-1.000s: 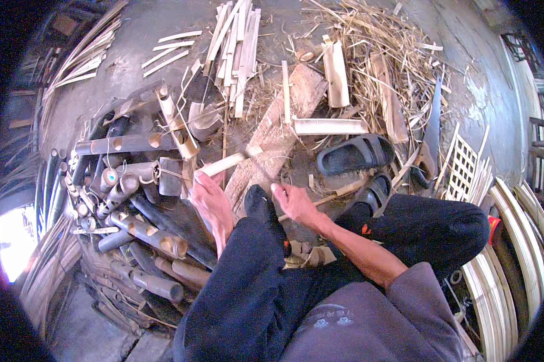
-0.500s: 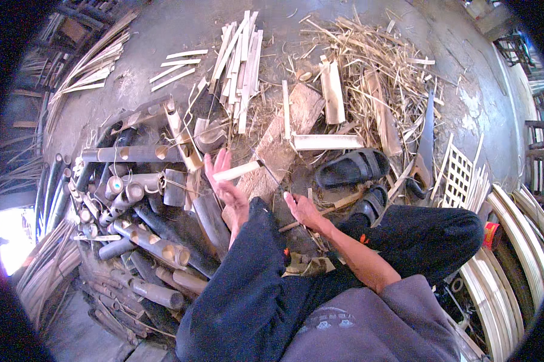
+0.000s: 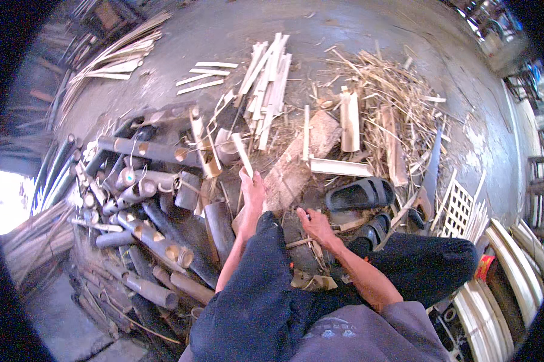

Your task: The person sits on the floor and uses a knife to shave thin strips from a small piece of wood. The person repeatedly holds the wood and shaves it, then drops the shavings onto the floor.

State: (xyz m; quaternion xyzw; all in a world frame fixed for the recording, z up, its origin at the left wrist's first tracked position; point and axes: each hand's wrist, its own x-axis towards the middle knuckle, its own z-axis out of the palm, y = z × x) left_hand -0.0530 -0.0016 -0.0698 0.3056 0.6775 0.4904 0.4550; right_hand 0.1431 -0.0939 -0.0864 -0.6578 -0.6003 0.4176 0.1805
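Observation:
My left hand (image 3: 253, 188) is closed on the lower end of a short pale bamboo strip (image 3: 242, 154), which points up and away from me. My right hand (image 3: 318, 227) is wrapped round the dark handle of a knife, held low in front of my lap; its thin blade is blurred and hard to make out. Between and beyond the hands a worn wooden board (image 3: 300, 158) lies slantwise on the floor. A narrow bamboo piece (image 3: 306, 134) rests at its far edge, and a split bamboo length (image 3: 341, 167) lies to its right.
Dark bamboo tubes (image 3: 157, 238) are heaped at my left. Pale strips (image 3: 268, 90) lie ahead, with shavings (image 3: 398, 81) to their right. Black sandals (image 3: 359, 194), a handsaw (image 3: 430, 172) and a woven lattice (image 3: 458, 209) are on the right, near long curved slats (image 3: 513, 265).
The bamboo strip has come away from the knife and swung upright as my left hand closed round its end. My right hand stays low. The whole view has shifted slightly.

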